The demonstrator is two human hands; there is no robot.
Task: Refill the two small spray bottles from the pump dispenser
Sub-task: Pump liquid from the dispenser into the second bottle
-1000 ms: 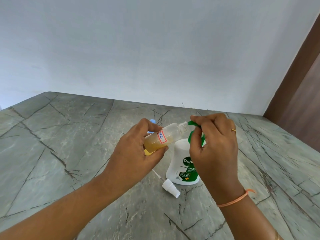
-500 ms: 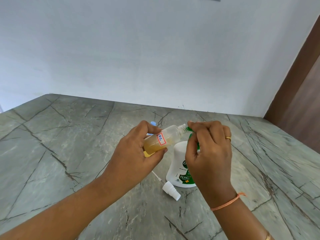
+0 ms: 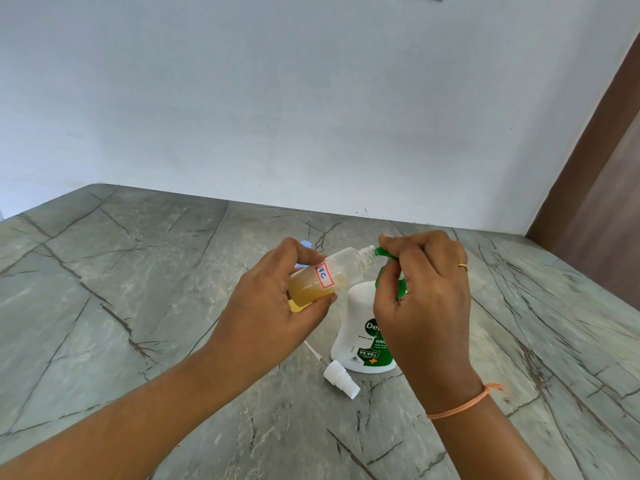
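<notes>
Your left hand [image 3: 273, 306] clamps the half-full spray bottle [image 3: 343, 268] against the pump dispenser [image 3: 356, 306]; your right hand [image 3: 426, 299] fingers [image 3: 405, 242] pinch its spout. Refilling is unfinished.

A white spray cap [image 3: 341, 379] is lying just in front of the pump dispenser [image 3: 358, 336], blocking that side; open countertop [image 3: 526, 341] is stretching to its right.

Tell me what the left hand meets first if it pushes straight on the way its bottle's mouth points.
Probably the green pump spout, right at the mouth of the spray bottle in the left hand; the right hand holding it lies behind.
</notes>
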